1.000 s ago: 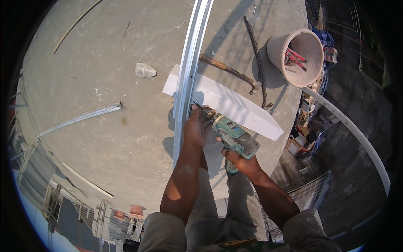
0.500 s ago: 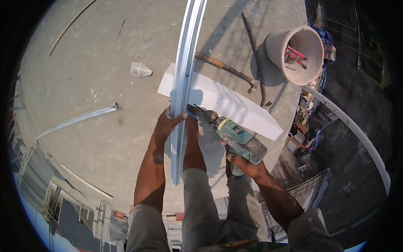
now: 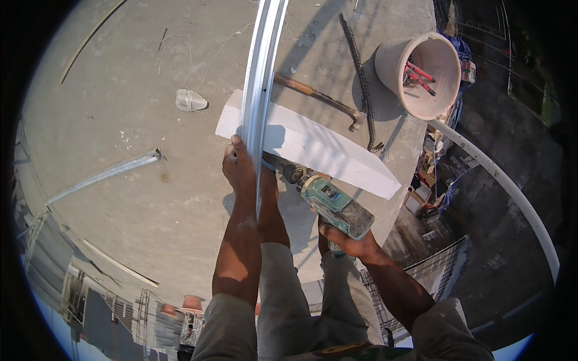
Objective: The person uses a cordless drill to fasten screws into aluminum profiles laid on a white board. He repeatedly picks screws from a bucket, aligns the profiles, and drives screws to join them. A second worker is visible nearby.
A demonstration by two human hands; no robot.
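A long silvery metal channel (image 3: pixel 259 72) runs from the top edge down toward my legs, lying across a white block (image 3: pixel 325 147). My left hand (image 3: pixel 241 168) grips the channel's left edge, its fingers partly hidden by the metal; my forearm covers the lower end. In my right hand (image 3: pixel 349 240) is a teal cordless drill (image 3: pixel 337 204), its handle inside my closed fingers. The drill's chuck points left toward the channel, just below the block. The bit's tip is hard to make out beside my foot.
Beyond the block lie a wooden-handled hammer (image 3: pixel 319 96) and a ribbed steel bar (image 3: pixel 359 78). A pale bucket (image 3: pixel 430 75) with red-handled tools stands near the roof edge, where the ground drops away at right. A string-wrapped stone (image 3: pixel 191 100) and a metal strip (image 3: pixel 108 175) are at left.
My left hand has turned, its thumb no longer lying across the channel's face, and my left forearm has swung right over the lower end. The drill stays in my right hand.
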